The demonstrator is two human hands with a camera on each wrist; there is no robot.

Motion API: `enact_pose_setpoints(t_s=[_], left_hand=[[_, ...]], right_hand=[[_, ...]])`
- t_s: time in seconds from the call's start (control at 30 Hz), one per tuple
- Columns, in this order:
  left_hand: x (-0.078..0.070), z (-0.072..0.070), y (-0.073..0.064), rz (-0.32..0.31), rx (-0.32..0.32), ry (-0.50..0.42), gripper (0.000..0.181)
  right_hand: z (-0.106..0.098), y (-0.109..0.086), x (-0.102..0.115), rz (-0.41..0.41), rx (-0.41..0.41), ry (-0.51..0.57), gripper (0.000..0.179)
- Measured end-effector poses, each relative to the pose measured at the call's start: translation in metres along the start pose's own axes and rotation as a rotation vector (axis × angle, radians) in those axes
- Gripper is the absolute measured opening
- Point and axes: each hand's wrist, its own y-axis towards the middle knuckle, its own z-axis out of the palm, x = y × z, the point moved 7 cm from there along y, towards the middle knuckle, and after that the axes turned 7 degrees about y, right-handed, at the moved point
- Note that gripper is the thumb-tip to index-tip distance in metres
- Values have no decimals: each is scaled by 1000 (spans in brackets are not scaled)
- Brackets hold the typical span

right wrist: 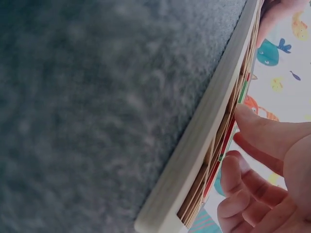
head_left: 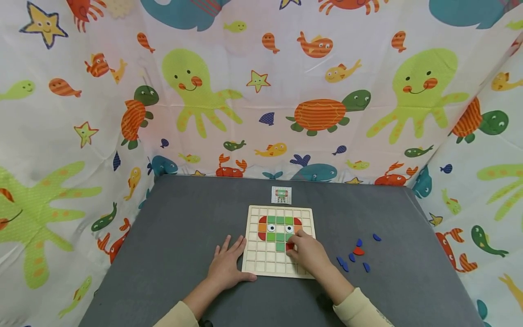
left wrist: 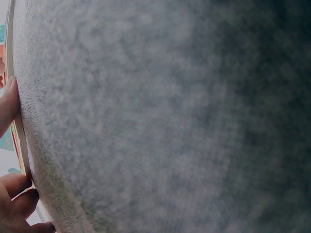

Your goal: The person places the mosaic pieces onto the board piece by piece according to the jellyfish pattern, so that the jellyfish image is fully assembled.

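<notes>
A wooden grid board (head_left: 259, 267) lies on the grey table, partly filled with green, red and orange tiles and two eye tiles (head_left: 271, 228). My left hand (head_left: 226, 267) rests with fingers spread at the board's left edge, its thumb at the near left corner. Over the board's right part, my right hand (head_left: 309, 252) pinches a red tile (head_left: 289, 246) beside a green tile (head_left: 280, 246) in the lower rows. The right hand covers some right-hand cells. In the right wrist view, the thumb and curled fingers (right wrist: 248, 119) are at the board's surface.
Behind the board lies a small picture card (head_left: 281, 195) showing a coloured figure. Several loose blue pieces (head_left: 376, 237) and a red piece (head_left: 358, 250) are scattered to the right. A sea-animal cloth (head_left: 261, 150) hangs around the table's back and sides.
</notes>
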Motion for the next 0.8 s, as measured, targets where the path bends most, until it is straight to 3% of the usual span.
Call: enact_pose_setpoints(t_s=[0.43,0.57,0.8], left_hand=[[0,-1,0,-3,-5,2,120],[-1,-1,-1,-8,-3,0,120],[-1,-2,-1,-7,-5,-5,120]], right_hand=[[-3,-4,5,-116,62,60,16],[-15,-8,-2,-89,33,79,17],[-41,-21,-31,70,-23,76,18]])
